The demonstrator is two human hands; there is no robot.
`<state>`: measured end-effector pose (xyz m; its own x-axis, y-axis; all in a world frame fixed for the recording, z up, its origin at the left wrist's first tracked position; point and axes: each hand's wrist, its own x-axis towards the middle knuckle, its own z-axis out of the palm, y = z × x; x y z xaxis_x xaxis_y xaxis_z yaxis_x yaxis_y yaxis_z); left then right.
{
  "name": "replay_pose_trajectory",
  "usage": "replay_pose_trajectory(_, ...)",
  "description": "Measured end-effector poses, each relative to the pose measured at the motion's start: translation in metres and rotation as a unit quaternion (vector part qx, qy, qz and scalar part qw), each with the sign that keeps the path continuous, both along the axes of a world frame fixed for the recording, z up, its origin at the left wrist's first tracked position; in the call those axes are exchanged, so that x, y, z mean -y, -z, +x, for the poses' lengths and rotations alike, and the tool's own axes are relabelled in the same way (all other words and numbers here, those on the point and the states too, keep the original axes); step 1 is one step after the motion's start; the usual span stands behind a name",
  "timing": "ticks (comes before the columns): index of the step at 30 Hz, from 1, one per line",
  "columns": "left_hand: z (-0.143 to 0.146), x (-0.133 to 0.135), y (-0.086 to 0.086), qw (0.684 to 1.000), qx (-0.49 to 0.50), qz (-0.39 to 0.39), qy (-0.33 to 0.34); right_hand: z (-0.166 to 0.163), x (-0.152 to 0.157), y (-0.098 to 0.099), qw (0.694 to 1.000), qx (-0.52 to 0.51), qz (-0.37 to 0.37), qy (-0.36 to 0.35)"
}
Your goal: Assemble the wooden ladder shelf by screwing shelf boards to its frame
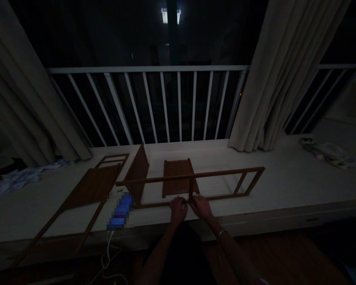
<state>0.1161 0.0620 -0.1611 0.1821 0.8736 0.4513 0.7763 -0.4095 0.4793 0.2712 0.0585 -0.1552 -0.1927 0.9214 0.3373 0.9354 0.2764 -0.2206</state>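
A brown wooden frame (pixel 225 173) stands on its long edge on the pale ledge, with a wooden panel (pixel 138 172) joined across its left end. Both my hands are at the frame's lower rail, close together where a short crosspiece (pixel 191 188) meets it. My left hand (pixel 178 209) has its fingers curled onto the rail just left of that joint. On the right side, my right hand (pixel 201 206) closes its fingers at the joint itself. Whether a small part sits between the fingertips is too dark to see. Behind the frame a loose slatted wooden panel (pixel 178 168) lies flat.
Another wooden frame with a panel (pixel 91 186) leans over the ledge's front edge at left. Beside it lies a blurred blue item (pixel 120 211), with a white cable (pixel 108 249) hanging below. Curtains (pixel 258 79) and a white railing (pixel 148 69) stand behind. Crumpled cloth (pixel 329 152) lies at right.
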Motion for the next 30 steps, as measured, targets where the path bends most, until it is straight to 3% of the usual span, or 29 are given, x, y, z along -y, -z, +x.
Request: replay_pose_trajectory(30,0.0016,0.004,0.0011,0.999,-0.041,0.026,-0.015,-0.0052,0.0023,-0.0067,0.999,0.011,-0.036,0.035)
